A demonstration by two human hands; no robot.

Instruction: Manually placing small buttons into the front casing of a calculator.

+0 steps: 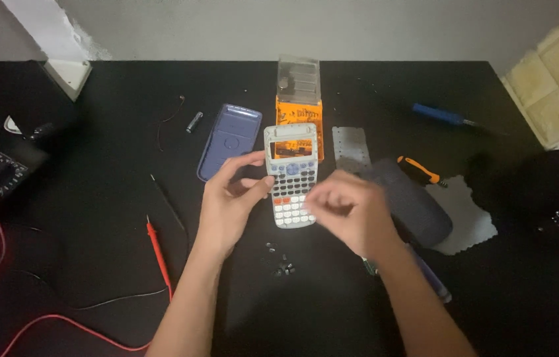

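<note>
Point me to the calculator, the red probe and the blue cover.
calculator [291, 173]: head view, on its dark upper key rows.
red probe [158, 250]: head view, middle of its red handle.
blue cover [230, 139]: head view, centre of its flat face.

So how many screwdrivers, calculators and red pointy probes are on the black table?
Screwdrivers: 2, a blue one and an orange one
Calculators: 1, with the left hand holding it and the right hand at its lower keys
Red probes: 1
Total: 4
</note>
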